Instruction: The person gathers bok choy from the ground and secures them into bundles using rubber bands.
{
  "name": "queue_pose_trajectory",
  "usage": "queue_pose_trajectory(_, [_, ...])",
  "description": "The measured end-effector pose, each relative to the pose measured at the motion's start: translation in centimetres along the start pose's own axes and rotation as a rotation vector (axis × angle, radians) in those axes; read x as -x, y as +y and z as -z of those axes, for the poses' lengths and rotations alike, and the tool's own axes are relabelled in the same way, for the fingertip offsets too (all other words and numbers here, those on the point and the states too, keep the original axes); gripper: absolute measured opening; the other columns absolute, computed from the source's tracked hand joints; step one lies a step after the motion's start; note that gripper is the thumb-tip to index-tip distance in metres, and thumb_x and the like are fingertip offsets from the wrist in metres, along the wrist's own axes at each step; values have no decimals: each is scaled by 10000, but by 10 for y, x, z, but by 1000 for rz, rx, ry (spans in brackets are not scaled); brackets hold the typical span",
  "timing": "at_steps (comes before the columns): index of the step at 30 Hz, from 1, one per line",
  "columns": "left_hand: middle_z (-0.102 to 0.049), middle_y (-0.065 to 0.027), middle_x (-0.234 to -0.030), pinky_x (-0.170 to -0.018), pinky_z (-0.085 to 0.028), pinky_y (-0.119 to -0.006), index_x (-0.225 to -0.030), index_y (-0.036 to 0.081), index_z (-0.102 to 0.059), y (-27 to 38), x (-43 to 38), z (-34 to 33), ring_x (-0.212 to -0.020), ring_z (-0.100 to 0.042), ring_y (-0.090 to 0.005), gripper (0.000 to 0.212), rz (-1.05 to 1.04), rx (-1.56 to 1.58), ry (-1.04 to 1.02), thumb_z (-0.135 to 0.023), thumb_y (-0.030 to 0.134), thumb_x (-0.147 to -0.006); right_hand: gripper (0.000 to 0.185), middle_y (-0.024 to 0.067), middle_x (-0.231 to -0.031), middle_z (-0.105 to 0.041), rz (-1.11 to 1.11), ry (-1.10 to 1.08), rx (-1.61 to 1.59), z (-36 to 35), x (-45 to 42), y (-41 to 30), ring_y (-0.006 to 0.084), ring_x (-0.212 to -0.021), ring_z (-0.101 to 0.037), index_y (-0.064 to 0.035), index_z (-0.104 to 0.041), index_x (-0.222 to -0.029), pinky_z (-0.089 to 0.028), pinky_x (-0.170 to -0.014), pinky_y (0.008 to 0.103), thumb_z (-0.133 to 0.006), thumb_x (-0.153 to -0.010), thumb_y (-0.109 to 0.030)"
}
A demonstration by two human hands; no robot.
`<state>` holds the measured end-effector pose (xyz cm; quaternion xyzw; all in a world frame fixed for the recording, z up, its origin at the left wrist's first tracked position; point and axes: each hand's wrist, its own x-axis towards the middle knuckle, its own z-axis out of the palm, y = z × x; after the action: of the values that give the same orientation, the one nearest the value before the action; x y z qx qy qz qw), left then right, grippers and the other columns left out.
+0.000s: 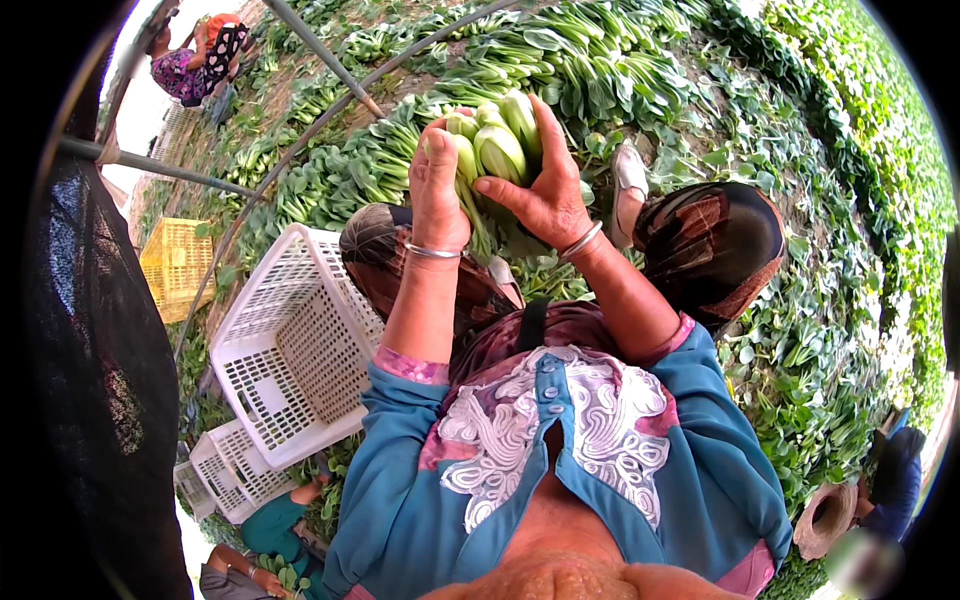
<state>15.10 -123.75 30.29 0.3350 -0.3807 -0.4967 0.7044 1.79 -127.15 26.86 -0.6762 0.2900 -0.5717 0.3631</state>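
Observation:
A bunch of bok choy (499,150) is held between my two hands, its pale green stem bases turned up towards me. Its leaves hang down below and are partly hidden by my hands. My left hand (439,184) grips the bunch from the left side, thumb up along the stems. On the other side, my right hand (544,184) curls around it with the thumb across the front. Just beyond my hands lies a heap of harvested bok choy (592,60), stems mostly pointing left. More bok choy (352,172) is laid in a row to the left.
A white plastic crate (330,360) stands by my left knee, with further white crates (240,469) behind it. Left are a yellow crate (176,262), metal poles (326,56) and dark netting (105,337). Other people (191,71) work nearby. Leafy plants (810,375) cover the ground at right.

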Motion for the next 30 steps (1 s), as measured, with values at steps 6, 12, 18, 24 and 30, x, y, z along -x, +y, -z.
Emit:
queue_pose_trajectory(6, [-649, -95, -1086, -887, -499, -311, -1156, -27, -606, 8, -5, -7, -971, -624, -163, 493, 17, -73, 128, -577, 422, -957, 1119, 223, -1377, -471, -72, -87, -231, -2, -12, 5, 292, -1281, -475, 48, -248, -1475, -378, -1079, 374, -912, -638, -282])
queue_pose_trajectory(12, [-578, -91, -1255, -984, -469, -346, -1320, -21, -492, -36, -28, 19, -1125, -570, -189, 750, 2, -38, 7, -686, 529, -849, 1047, 170, -1455, -405, -162, -148, -372, -6, -12, 28, 236, -1331, -406, 40, -165, -1509, -326, -1111, 342, -839, -766, -256])
queue_pose_trajectory(18, [-527, -53, -1319, -1041, -417, -347, -1465, 67, -353, -83, -44, 28, -1193, -524, -197, 1023, 341, 142, -124, -916, 241, -628, 1038, 192, -1514, -315, -367, -240, -305, 19, -8, 76, 277, -1410, -298, 21, -113, -1526, -227, -1159, 370, -759, -820, -382])
queue_pose_trajectory(24, [-669, -22, -945, -809, -525, -299, -1086, 26, -645, -133, -50, 17, -849, -641, -160, 413, 519, 268, 8, -724, -26, -684, 1177, 323, -1506, -253, -419, -449, 320, 54, -2, 102, 404, -1446, -209, 128, -125, -1476, -194, -1177, 440, -775, -683, -450])
queue_pose_trajectory(30, [-656, -33, -1047, -841, -517, -275, -1203, 13, -584, -110, -29, -1, -919, -629, -131, 613, 527, 271, -133, -776, -57, -625, 592, 136, -1239, -621, -846, -128, -200, 115, -53, 105, 209, -1206, -547, 25, -525, -1320, -420, -996, 309, -649, -917, -391])
